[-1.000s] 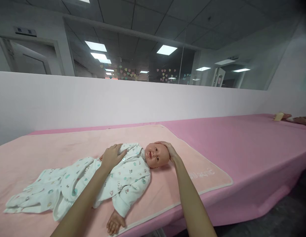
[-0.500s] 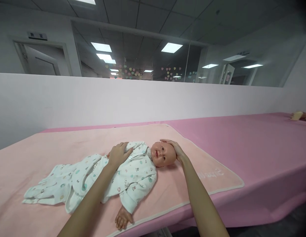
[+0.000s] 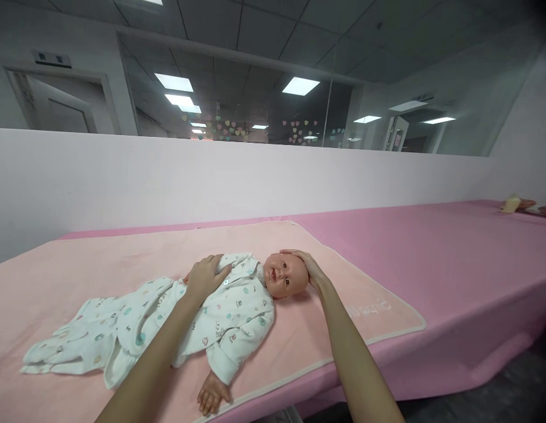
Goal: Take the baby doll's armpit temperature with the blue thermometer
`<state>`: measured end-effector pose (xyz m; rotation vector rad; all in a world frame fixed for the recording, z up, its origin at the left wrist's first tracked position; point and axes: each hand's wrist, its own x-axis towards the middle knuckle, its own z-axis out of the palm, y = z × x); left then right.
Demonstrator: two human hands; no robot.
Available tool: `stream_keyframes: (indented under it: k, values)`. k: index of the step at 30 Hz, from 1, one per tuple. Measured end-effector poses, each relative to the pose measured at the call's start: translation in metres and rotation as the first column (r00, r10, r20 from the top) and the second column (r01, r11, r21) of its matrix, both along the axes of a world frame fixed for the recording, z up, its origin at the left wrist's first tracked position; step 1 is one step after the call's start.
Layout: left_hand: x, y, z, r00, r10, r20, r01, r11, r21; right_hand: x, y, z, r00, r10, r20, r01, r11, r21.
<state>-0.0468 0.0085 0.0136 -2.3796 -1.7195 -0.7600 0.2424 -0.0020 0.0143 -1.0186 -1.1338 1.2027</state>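
A baby doll [image 3: 237, 305] lies on its back on a peach blanket [image 3: 136, 255], its bald head [image 3: 285, 274] to the right and its face tipped my way. It wears a white sleepsuit with small coloured prints. Across its upper body rests my left hand [image 3: 205, 277], thumb spread from the fingers, which lie towards the doll's far side. My right hand [image 3: 307, 265] is cupped over the crown, fingers stretched along the far side of the head. The doll's near hand [image 3: 213, 392] lies bare at the blanket's front edge.
A pink cover [image 3: 414, 252] spreads under the blanket and hangs over the front edge. Behind stands a low white wall [image 3: 237, 182] with a window above it. At the far right lies a pale yellow item [image 3: 511, 204] beside something partly cut off.
The view has shifted slightly, so everything sits a little further left. Both my hands keep their places on the doll's chest and head.
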Motion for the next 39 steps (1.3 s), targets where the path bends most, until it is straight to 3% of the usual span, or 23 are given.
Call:
stream_keyframes:
  k: [3,9,14,20,25,33,39]
  values:
    - [0.0,0.0,0.0,1.0,0.007,-0.005,-0.007,1.0,0.005,-0.001,-0.001,-0.001,0.998,-0.022,-0.063,0.02,0.999,-0.028]
    - [0.0,0.0,0.0,1.0,0.0,-0.014,0.0,1.0,0.017,-0.004,-0.006,0.001,0.994,0.047,-0.103,-0.062,0.988,-0.142]
    - [-0.001,-0.001,0.0,1.0,-0.004,-0.009,0.004,1.0,0.028,-0.004,-0.007,0.001,0.994,0.066,-0.086,-0.077,0.989,-0.126]
    - [-0.001,-0.001,0.0,1.0,-0.003,0.001,0.003,1.0,0.018,0.001,0.0,-0.008,0.993,-0.021,-0.117,0.02,1.0,-0.01]
    - [-0.001,0.001,-0.002,1.0,-0.008,0.006,0.008,0.999,0.032,0.004,0.007,-0.014,0.996,0.043,-0.075,-0.045,0.999,-0.021]
    - [-0.001,0.002,-0.003,1.0,-0.009,0.002,0.009,1.0,0.029,0.001,0.002,-0.009,0.99,-0.004,-0.144,-0.008,0.997,-0.08]
    - [-0.001,0.001,-0.003,1.0,-0.013,0.012,0.012,0.999,0.034,0.002,0.001,-0.012,0.989,0.084,-0.118,-0.095,0.992,-0.087]
